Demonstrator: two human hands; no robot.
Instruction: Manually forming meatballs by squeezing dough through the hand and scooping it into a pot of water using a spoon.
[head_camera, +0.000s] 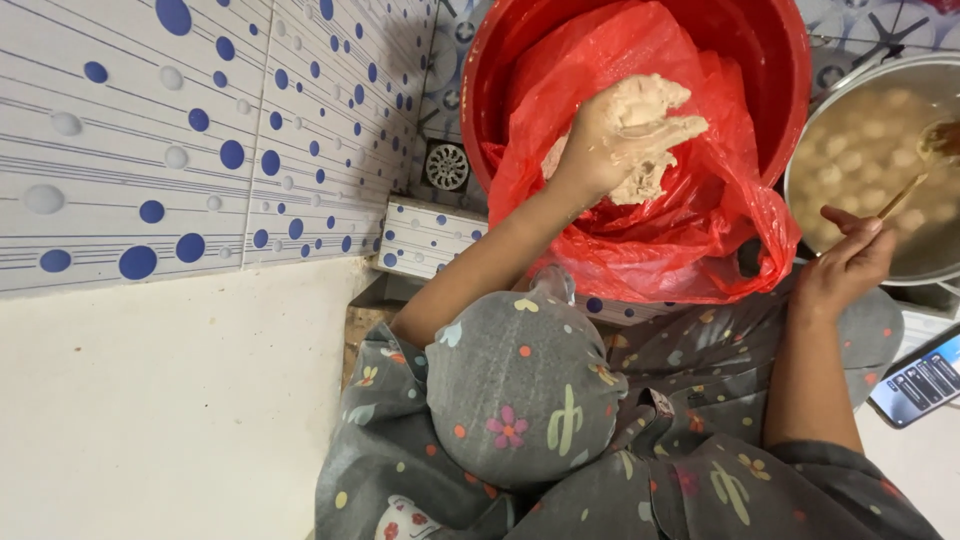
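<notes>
Left hand (625, 135): smeared with pale paste, fingers curled round a soft lump of dough (640, 175), lifted above the red plastic bag (690, 230). Bag draped inside and over the rim of a red tub (780, 60), more dough lying in its folds just under the hand. Right hand (848, 262): pinched narrow on a thin wooden handle (902, 196), the far end dipped in a metal pot (800, 180) at the right edge. Pot filled with cloudy liquid and many pale round balls (850, 150), too blurred to say more. Tub and pot side by side, rims near each other, touching or not unclear. Below the hands, knees in grey cloth with flowers and cactus shapes (520, 400), one knee raised under the left forearm. Phone (925, 385) with lit screen beside the right elbow. To the left, white wall tiles with blue dots (200, 130); a round floor drain (447, 165) just beside the tub, a low tiled ledge (425, 235) beneath it.
</notes>
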